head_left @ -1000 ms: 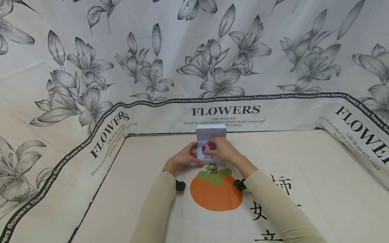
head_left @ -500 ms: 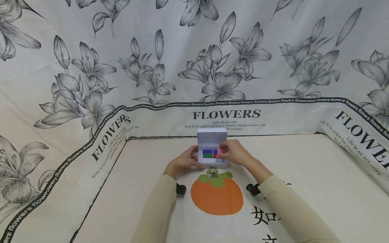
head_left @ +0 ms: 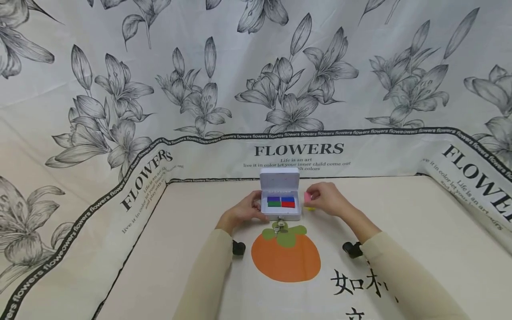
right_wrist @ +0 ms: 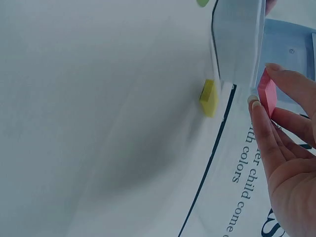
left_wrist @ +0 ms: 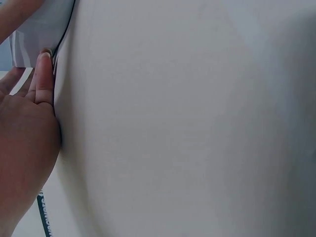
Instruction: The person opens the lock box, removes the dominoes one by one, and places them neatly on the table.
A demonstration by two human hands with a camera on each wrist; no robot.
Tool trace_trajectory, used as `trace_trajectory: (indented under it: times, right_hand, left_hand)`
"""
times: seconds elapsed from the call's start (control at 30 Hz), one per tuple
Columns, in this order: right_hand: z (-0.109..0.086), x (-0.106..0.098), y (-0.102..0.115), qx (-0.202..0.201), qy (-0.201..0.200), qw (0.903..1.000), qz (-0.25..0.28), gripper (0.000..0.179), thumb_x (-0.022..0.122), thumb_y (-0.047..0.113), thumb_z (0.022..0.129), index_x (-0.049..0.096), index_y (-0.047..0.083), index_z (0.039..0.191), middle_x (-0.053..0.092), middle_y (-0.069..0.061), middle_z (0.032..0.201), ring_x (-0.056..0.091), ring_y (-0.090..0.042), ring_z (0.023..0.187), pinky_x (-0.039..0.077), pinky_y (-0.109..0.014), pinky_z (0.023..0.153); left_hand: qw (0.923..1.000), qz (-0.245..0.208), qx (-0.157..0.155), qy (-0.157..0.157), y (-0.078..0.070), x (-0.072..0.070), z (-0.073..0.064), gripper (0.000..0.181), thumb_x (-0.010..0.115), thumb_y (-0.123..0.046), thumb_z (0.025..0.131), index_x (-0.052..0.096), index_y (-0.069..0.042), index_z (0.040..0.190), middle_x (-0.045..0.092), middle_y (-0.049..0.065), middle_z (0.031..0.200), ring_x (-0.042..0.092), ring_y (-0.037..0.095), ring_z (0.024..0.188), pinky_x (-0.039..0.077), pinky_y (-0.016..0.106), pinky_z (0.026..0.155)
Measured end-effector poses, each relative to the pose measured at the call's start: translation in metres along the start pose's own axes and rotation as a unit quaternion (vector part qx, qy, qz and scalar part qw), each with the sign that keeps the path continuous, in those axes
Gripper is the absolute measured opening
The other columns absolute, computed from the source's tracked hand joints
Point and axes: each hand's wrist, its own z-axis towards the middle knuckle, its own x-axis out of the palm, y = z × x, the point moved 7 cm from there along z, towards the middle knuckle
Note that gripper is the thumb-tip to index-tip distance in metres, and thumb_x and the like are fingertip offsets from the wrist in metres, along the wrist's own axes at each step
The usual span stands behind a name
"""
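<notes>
A small white cash box (head_left: pixel 280 217) stands on the table with its lid (head_left: pixel 279 181) raised. Inside it lie blue blocks (head_left: pixel 274 199), a green block (head_left: pixel 274 204) and a red block (head_left: pixel 288 205), side by side. My left hand (head_left: pixel 242 210) holds the box by its left side, thumb toward the front corner. Just right of the box, my right hand (head_left: pixel 329 199) pinches a pink block (right_wrist: pixel 268 94) between thumb and fingers, raised above the table. A yellow block (right_wrist: pixel 209 98) lies on the table beside the box, mostly hidden by the right hand in the head view.
Metal keys (head_left: pixel 277 228) hang at the box's front lock. The tablecloth under the box carries an orange persimmon print (head_left: pixel 286 260) and black characters (head_left: pixel 346 283). Behind the box, a flower-printed cloth (head_left: pixel 208 106) rises as a backdrop.
My right hand has drawn the pink block out of the box and carried it right, past the box's edge. The blocks inside now show fully. My left hand stays at the box.
</notes>
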Motion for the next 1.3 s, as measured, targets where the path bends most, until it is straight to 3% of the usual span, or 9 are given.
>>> trace_trajectory:
  times: [0.37, 0.73, 1.3]
  right_hand:
    - [-0.011, -0.009, -0.026, 0.015, 0.001, 0.9999, -0.005, 0.040, 0.084, 0.013, 0.083, 0.071, -0.007, 0.115, 0.071, -0.012, 0.096, 0.063, -0.024, 0.086, 0.053, -0.038, 0.078]
    - [-0.009, -0.005, -0.055, 0.041, 0.023, 0.9988, -0.013, 0.039, 0.084, 0.016, 0.084, 0.071, -0.004, 0.116, 0.072, -0.013, 0.101, 0.064, -0.026, 0.091, 0.053, -0.048, 0.089]
    - [0.002, 0.001, -0.062, 0.051, 0.040, 0.9976, -0.026, 0.040, 0.082, 0.019, 0.086, 0.071, -0.001, 0.119, 0.066, -0.012, 0.102, 0.059, -0.027, 0.093, 0.050, -0.044, 0.085]
  left_hand:
    - [0.9999, 0.005, 0.011, -0.002, 0.003, 0.001, 0.003, 0.101, 0.088, 0.004, 0.072, 0.035, -0.012, 0.156, 0.054, 0.007, 0.105, 0.049, 0.019, 0.093, 0.042, 0.031, 0.085]
    - [0.9999, 0.002, 0.011, 0.000, 0.000, 0.001, 0.002, 0.101, 0.087, 0.005, 0.072, 0.034, -0.012, 0.157, 0.055, 0.009, 0.107, 0.049, 0.020, 0.094, 0.041, 0.032, 0.086]
    - [0.9999, 0.011, 0.001, -0.006, 0.001, -0.001, 0.002, 0.102, 0.088, 0.001, 0.072, 0.034, -0.013, 0.157, 0.054, 0.008, 0.110, 0.048, 0.020, 0.097, 0.040, 0.033, 0.089]
